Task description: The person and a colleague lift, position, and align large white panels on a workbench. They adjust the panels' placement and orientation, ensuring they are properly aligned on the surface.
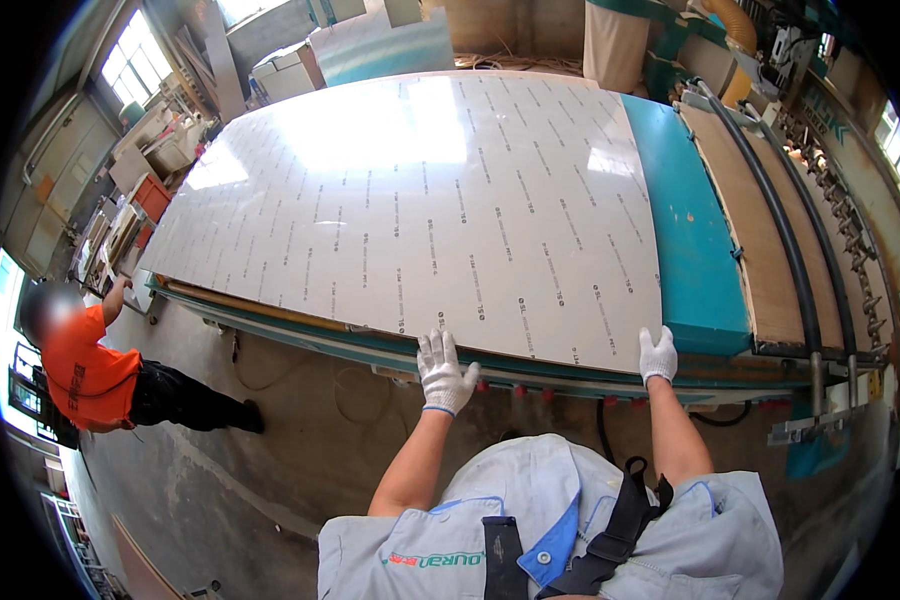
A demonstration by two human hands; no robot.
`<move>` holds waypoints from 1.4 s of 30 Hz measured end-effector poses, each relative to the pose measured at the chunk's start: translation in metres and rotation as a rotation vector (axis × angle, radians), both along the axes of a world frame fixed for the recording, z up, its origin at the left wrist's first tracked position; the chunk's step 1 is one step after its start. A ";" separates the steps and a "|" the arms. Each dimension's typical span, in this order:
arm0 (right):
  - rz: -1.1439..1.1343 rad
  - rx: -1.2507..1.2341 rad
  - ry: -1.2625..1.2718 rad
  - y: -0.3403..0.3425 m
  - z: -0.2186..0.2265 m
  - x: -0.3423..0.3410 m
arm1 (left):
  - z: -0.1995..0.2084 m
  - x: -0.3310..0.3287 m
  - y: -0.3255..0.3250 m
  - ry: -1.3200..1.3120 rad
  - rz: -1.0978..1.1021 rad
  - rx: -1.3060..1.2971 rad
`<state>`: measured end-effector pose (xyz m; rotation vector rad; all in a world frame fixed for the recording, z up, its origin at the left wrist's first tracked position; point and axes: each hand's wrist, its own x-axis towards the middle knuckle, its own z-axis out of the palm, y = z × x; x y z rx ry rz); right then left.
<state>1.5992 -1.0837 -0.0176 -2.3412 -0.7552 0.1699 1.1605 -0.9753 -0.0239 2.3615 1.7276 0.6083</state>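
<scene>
A large glossy white sheet (400, 220), its face covered in rows of small dark printing, lies flat on a long machine table. My left hand (447, 373) wears a white knit glove and rests at the sheet's near edge. Its fingers are stretched out over the edge, with the thumb apart. At the sheet's near right corner is my right hand (657, 355), gloved the same way. Its thumb and fingers close about that corner, though the undersides of the fingers are hidden.
Right of the sheet are a teal table surface (685, 230), a wooden board (745, 220) and two dark bars (770, 190). A co-worker in an orange shirt (90, 365) stands at the far left end, an arm stretched toward the table. Hoses (602, 430) hang below.
</scene>
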 end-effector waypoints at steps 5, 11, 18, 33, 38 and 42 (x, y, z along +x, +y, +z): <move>-0.012 -0.007 -0.021 0.000 -0.002 0.001 | -0.001 0.001 0.001 0.011 -0.003 -0.015; -0.004 0.000 -0.014 0.000 0.007 -0.006 | -0.005 -0.002 0.001 0.011 -0.013 -0.004; 0.003 0.013 -0.017 0.000 0.003 -0.003 | -0.003 -0.001 0.001 0.024 -0.019 -0.021; -0.004 0.019 -0.001 0.000 0.008 -0.007 | -0.003 -0.002 0.000 0.006 -0.017 -0.013; -0.009 0.038 -0.031 -0.001 0.001 -0.003 | -0.004 -0.001 0.000 0.015 -0.021 -0.009; -0.010 0.023 -0.007 0.000 0.010 -0.008 | -0.006 -0.001 0.000 0.011 -0.019 0.000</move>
